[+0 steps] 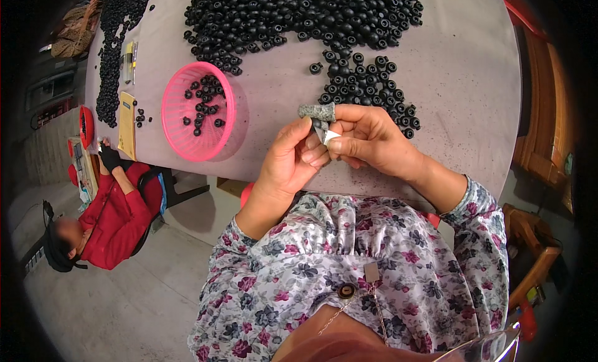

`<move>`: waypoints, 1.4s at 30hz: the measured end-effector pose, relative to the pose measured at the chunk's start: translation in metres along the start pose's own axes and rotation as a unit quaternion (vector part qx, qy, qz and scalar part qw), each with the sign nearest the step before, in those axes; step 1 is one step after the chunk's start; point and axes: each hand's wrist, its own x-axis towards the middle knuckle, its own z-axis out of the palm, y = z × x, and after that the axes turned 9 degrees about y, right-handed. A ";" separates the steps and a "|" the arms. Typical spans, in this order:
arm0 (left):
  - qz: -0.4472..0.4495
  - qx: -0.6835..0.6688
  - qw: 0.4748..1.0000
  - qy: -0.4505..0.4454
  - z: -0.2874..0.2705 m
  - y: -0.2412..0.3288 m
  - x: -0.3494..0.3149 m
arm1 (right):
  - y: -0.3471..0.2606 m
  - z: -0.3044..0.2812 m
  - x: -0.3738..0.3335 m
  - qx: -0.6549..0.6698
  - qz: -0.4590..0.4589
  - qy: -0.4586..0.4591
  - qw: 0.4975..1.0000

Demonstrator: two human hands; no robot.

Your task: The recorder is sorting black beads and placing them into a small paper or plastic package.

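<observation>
My left hand [283, 156] and my right hand [374, 141] meet above the near edge of the table. Grey speckled fabric covers [317, 111] sit on fingertips where the hands come together. Between my right thumb and fingers is a small flat piece [330, 137], white at the held end and grey at its pointed tip. Its tip lies against a small black part [316, 123] pinched in my left fingers and mostly hidden by them. Just beyond my right hand lies a cluster of round black knob-like parts [358, 82], each with a hole.
A pink plastic basket [167, 113] with some black parts stands left of my hands. Large heaps of black parts [299, 16] cover the far table [461, 82]. A yellow packet [127, 125] lies farther left. A person in red [118, 219] sits at the left.
</observation>
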 end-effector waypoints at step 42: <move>0.042 -0.019 0.999 -0.008 -0.001 -0.012 -0.004 | 0.004 0.007 -0.001 0.006 0.008 0.042 0.999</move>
